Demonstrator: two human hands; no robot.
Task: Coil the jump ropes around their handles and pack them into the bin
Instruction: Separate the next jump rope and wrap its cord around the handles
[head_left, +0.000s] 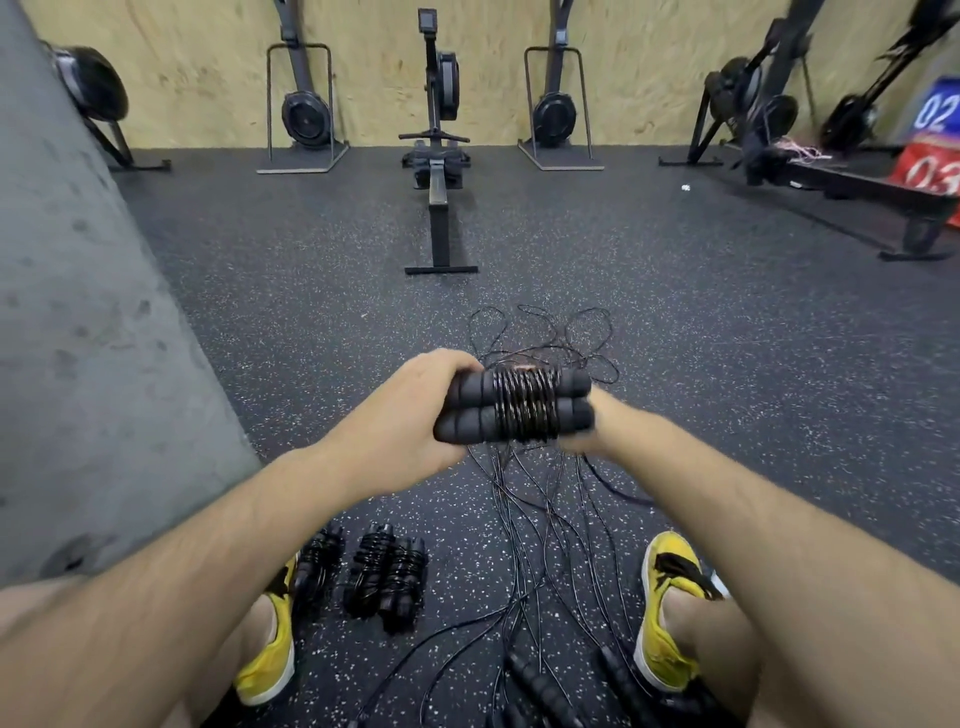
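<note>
Two black foam jump rope handles (470, 410) lie side by side in front of me, with thin black rope (525, 405) coiled round their middle. My left hand (415, 410) grips the left ends of the handles. My right hand (582, 441) is mostly hidden behind and under their right end, and its fingers cannot be made out. On the floor by my left foot lie three coiled jump ropes (382, 577). Loose uncoiled ropes (540, 509) trail across the floor, with more handles (540, 686) at the bottom. No bin is in view.
A grey concrete wall (78, 312) stands at the left. A rowing machine (439, 171) lies straight ahead, with other machines along the plywood wall and at the right. My yellow shoes (670, 597) flank the ropes on the speckled rubber floor.
</note>
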